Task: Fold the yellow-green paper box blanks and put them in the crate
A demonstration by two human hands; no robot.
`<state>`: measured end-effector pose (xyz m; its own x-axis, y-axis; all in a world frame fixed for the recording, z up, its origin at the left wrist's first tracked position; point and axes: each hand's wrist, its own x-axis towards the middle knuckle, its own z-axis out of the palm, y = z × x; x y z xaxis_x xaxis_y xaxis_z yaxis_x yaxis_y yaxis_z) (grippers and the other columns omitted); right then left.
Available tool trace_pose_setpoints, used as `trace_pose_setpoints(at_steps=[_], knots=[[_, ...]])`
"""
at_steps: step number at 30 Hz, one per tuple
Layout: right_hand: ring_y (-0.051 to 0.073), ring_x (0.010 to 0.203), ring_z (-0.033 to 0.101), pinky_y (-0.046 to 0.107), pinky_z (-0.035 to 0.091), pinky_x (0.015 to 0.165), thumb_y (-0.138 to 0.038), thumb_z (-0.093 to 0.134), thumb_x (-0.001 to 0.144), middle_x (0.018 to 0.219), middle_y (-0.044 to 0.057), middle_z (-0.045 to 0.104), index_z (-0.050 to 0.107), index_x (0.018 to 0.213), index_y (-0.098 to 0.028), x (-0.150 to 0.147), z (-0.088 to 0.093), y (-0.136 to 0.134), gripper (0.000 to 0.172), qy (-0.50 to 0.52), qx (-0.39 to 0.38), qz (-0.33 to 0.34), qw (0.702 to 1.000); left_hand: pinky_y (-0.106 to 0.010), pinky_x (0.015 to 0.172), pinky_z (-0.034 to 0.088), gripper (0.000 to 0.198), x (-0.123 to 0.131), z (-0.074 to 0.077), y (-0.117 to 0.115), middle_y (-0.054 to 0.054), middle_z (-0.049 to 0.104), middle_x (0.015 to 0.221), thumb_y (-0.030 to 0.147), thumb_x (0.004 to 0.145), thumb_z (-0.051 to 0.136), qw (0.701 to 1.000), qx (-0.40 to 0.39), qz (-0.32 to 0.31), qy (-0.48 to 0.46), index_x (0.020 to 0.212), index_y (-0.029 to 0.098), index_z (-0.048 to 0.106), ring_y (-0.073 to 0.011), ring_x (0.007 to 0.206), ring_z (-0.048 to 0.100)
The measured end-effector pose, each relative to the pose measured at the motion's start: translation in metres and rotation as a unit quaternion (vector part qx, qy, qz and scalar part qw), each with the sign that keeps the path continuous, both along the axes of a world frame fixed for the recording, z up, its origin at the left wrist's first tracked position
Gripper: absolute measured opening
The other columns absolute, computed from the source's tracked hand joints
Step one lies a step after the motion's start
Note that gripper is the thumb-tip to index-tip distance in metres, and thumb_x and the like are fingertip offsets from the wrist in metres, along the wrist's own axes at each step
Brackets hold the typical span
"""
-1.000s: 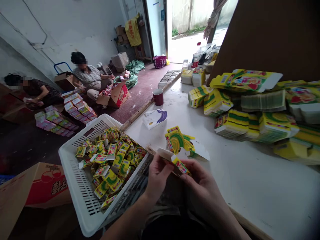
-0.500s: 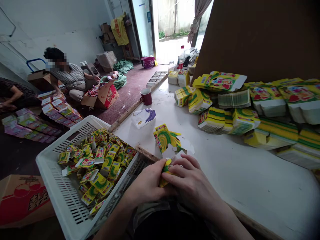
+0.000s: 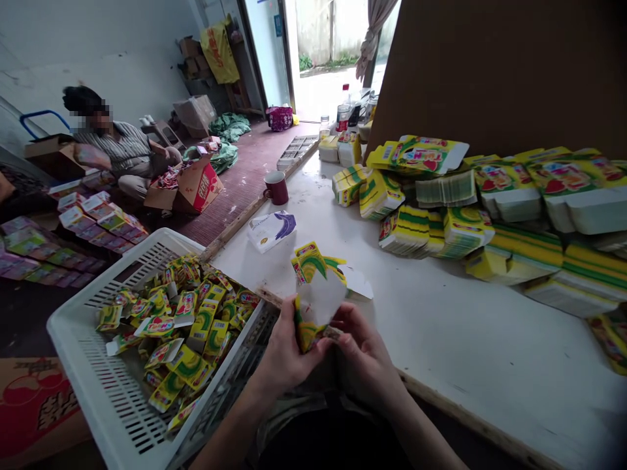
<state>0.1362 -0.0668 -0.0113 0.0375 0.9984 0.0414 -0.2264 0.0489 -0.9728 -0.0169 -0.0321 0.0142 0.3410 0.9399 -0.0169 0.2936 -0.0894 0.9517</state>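
Note:
Just over the table's near edge, my left hand (image 3: 287,356) is closed round a small yellow-and-green carton (image 3: 307,331). The carton is open at the top, and its white inner side (image 3: 322,297) faces up. My right hand (image 3: 365,352) pinches the carton's lower right edge between thumb and fingers; its fingertips are partly hidden. Behind the hands, more yellow-and-green cartons (image 3: 307,253) lie loose on the white table (image 3: 441,313). To the left stands a white plastic basket (image 3: 120,385) heaped with small yellow cartons (image 3: 203,320).
Stacks of flat yellow cartons (image 3: 435,228) line the table's right side against a brown board (image 3: 499,72). A white-and-purple packet (image 3: 272,230) and a dark red mug (image 3: 277,188) stand farther back. A co-worker (image 3: 117,147) sits at the left among boxes (image 3: 196,186).
The carton, earlier mostly covered by both hands, is now spread open with its white inside showing. My right hand has moved lower and off its top. The view has shifted slightly right.

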Motion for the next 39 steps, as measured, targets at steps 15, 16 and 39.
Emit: trace_pose_setpoints(at_steps=[15,16,39], knots=[[0.014,0.064,0.057,0.027,0.05,0.059,-0.036,0.071,0.08,0.074,-0.001,0.06,0.057,0.089,-0.02,-0.008,0.021,0.009,0.024,-0.035,-0.041,-0.019,0.998,-0.036,0.087,0.052,0.049,0.018,-0.023,-0.002,-0.008,0.069,0.102,0.038,0.074,0.073,0.906,-0.203,0.087,-0.361,0.117,0.019,0.059,-0.0259,0.099,0.066],[0.014,0.064,0.056,0.027,0.05,0.059,-0.035,0.073,0.078,0.074,-0.002,0.059,0.057,0.09,-0.02,-0.007,0.02,0.009,0.025,-0.05,-0.041,-0.038,0.997,-0.034,0.087,0.052,0.047,0.017,-0.023,-0.001,-0.007,0.067,0.103,0.037,0.078,0.072,0.916,-0.158,0.126,-0.347,0.119,0.022,0.055,-0.0231,0.098,0.065],[0.021,0.086,0.061,0.034,0.055,0.076,-0.011,0.056,0.085,0.094,0.007,0.059,0.064,0.105,-0.022,-0.014,0.005,0.007,0.024,-0.315,0.119,-0.138,0.931,-0.027,0.089,0.047,0.015,0.019,-0.024,0.001,-0.001,0.064,0.097,0.03,0.079,0.072,0.954,-0.128,0.154,-0.223,0.091,0.02,0.07,-0.0167,0.095,0.059]])
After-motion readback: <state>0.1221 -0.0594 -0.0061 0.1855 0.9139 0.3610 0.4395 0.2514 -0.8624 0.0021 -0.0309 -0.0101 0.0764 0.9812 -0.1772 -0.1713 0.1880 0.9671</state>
